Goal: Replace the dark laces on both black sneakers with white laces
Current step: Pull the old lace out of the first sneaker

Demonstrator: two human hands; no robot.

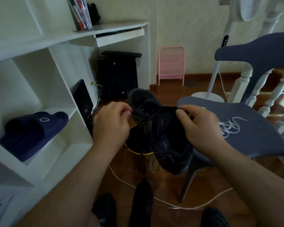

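sneaker: black sneaker (pixel 161 128) at frame centre, held up between both hands, toe toward the top of the frame, heel toward the bottom
dark lace: dark lace (pixel 147 118) threaded across the upper, hard to separate from the black fabric
left hand: left hand (pixel 111 125) left of centre, fingers curled, fingertips pinching lace at the sneaker's left side
right hand: right hand (pixel 198 126) right of centre, thumb and forefinger pinching lace at the sneaker's right edge
white laces: white laces (pixel 228 126) in a loose heap on the blue chair (pixel 256 133), right of frame, just beside right hand, apart from it
second sneaker: second sneaker (pixel 143 202) on the floor, bottom centre
floor: wooden floor (pixel 170 185), white cable (pixel 179 205) across it
shelf: white shelf unit (pixel 59 95) at left, navy slides (pixel 33 133) in a compartment
background: pink rack (pixel 170 64) against the wall, top centre
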